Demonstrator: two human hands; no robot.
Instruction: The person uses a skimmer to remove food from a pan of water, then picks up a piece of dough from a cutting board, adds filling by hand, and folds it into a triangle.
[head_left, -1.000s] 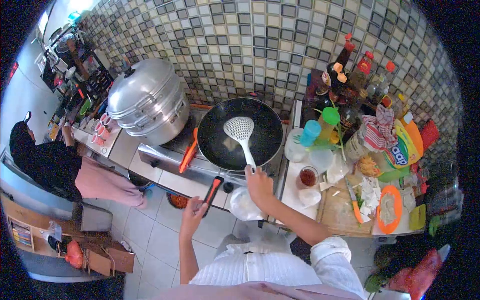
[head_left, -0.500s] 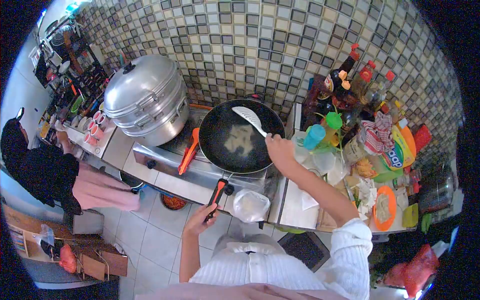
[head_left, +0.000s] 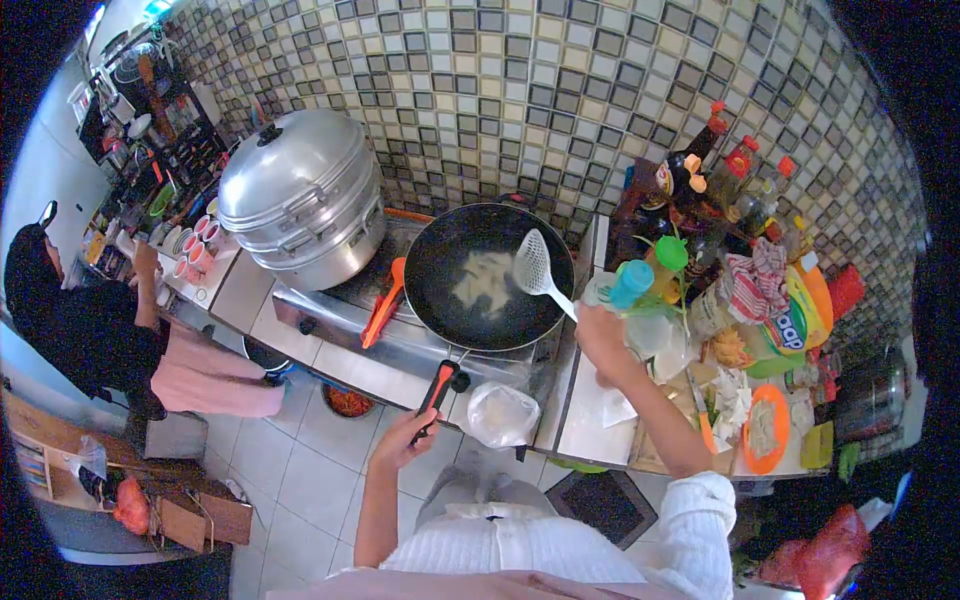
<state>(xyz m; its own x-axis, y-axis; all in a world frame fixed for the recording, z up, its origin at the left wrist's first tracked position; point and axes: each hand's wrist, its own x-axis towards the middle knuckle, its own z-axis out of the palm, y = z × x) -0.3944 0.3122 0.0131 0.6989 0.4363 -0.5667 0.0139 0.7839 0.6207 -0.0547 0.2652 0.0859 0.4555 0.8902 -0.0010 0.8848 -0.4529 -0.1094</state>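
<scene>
My left hand (head_left: 402, 440) is closed round the red and black handle of a black wok (head_left: 440, 300), which stands on the stove. Pale pieces of food (head_left: 484, 281) lie together in the middle of the wok. Closed on the handle of a white slotted spatula (head_left: 536, 264), my right hand (head_left: 601, 338) is to the right of the wok's rim. The spatula's perforated head is over the right side of the wok, apart from the food. Red-orange tongs (head_left: 384, 306) lie on the stove at the wok's left.
A large metal steamer (head_left: 303, 200) stands left of the wok. On the right counter are bottles (head_left: 735, 170), a knife (head_left: 700, 405) and an orange plate (head_left: 766, 430). A plastic bag (head_left: 503, 414) sits at the front edge. Another person (head_left: 80, 310) stands far left.
My right hand has moved right and toward me, taking the spatula from over the wok's middle to its right side. My left hand stays on the handle. The camera view has shifted slightly.
</scene>
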